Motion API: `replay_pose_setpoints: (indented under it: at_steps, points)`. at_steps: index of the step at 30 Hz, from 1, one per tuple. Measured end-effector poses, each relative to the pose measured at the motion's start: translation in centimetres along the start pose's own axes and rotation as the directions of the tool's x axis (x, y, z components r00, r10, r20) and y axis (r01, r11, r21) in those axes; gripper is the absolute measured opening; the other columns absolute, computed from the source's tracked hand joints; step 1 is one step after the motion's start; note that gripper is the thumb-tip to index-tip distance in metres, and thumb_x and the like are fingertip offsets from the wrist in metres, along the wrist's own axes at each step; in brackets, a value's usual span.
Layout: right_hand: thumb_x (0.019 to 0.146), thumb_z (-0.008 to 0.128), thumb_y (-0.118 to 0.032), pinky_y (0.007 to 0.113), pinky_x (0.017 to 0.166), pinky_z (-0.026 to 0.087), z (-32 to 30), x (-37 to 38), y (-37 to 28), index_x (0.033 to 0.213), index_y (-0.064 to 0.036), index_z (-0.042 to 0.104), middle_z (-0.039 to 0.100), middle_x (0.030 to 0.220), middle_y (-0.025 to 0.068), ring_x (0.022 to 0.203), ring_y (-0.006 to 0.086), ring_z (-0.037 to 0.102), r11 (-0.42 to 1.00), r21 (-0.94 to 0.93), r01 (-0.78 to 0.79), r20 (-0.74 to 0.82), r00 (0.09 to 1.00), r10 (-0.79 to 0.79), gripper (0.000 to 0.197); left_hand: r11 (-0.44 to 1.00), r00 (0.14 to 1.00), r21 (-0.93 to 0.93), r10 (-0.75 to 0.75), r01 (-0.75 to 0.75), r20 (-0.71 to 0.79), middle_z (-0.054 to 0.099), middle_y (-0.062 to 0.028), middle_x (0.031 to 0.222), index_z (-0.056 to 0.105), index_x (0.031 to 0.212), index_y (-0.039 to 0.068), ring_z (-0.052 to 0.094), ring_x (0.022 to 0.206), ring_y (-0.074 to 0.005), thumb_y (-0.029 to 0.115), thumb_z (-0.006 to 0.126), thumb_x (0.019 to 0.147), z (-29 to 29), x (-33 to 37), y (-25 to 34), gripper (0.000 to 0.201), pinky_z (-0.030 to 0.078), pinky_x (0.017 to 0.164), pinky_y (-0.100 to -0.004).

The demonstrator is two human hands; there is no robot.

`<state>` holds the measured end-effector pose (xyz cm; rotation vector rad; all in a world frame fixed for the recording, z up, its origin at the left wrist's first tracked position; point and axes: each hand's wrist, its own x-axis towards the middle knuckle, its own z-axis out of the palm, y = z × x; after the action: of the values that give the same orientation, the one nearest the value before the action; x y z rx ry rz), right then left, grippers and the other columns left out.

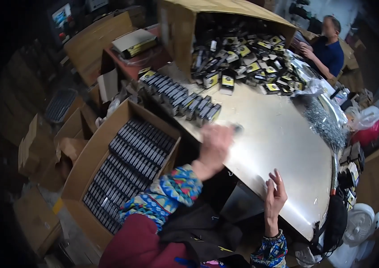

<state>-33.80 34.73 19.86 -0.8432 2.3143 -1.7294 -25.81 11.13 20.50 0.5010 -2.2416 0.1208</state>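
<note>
Over the near left edge of the metal tabletop (279, 129), my left hand (216, 145) is smeared by motion. A small dark blur (237, 128) shows by its fingertips; I cannot make out what it is or whether the hand holds it. Just beyond that hand, a row of small black and yellow boxes (178, 96) stands packed side by side along the table edge. My right hand (276, 198) is raised at the front edge, fingers apart, nothing in them. At my left an open carton (75, 190) holds tightly packed rows of small dark boxes (129, 163).
A large carton (178, 33) lies on its side at the back, loose small boxes (247, 62) spilling from it. Small shiny metal pieces (323, 120) are heaped on the right. A person (328, 49) works beyond. A white fan (361, 223) stands at lower right.
</note>
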Motion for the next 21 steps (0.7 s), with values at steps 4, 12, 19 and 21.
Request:
replay_pose_setpoints:
  at_steps: [4,12,19,21]
  points:
    - [0.089,0.061,0.001,0.034,0.083,0.056,-0.7,1.1,0.8,0.116,0.003,0.064,0.066,0.116,0.0205,0.106,0.03,0.066,0.96,-0.155,0.233,-0.014,0.971,-0.238,0.026,0.965,1.0,0.263,-0.026,0.021,0.014,0.052,-0.0112,0.123,0.057,0.123,0.006,0.045,0.115,-0.0301,0.013,0.061,0.077,0.3,0.5,-6.4,0.047,0.034,0.095,-0.0443]
    - [0.082,0.062,-0.004,0.047,0.1,0.043,-19.3,8.3,9.6,0.118,-0.0008,0.061,0.058,0.122,0.0248,0.115,0.0408,0.053,0.447,-0.894,-0.006,-0.173,0.926,-0.334,0.036,0.92,0.913,-0.295,0.333,-0.258,0.238,0.052,-0.0139,0.119,0.059,0.116,0.004,0.046,0.116,-0.0329,0.018,0.072,0.078,4.8,15.3,-0.4,0.042,0.04,0.094,-0.0429]
    - [0.086,0.061,-0.015,0.043,0.085,0.046,-26.6,11.0,12.5,0.119,-0.0001,0.057,0.06,0.112,0.0176,0.099,0.0331,0.058,0.159,-0.878,-0.451,-0.431,0.891,0.145,0.037,0.684,0.922,-0.698,0.1,0.21,0.375,0.063,-0.0291,0.099,0.059,0.103,-0.004,0.058,0.099,-0.0453,0.036,0.049,0.095,27.1,27.2,9.1,0.042,0.044,0.086,-0.0501]
    - [0.087,0.063,-0.018,0.043,0.077,0.046,-26.8,10.3,13.2,0.118,-0.0011,0.058,0.06,0.104,0.0148,0.091,0.0309,0.059,0.202,-0.907,-0.369,-0.37,0.928,0.034,0.035,0.625,0.901,-0.698,-0.019,0.348,0.432,0.064,-0.0285,0.102,0.06,0.103,-0.005,0.059,0.103,-0.0434,0.038,0.048,0.094,30.3,29.4,12.0,0.046,0.044,0.088,-0.048]
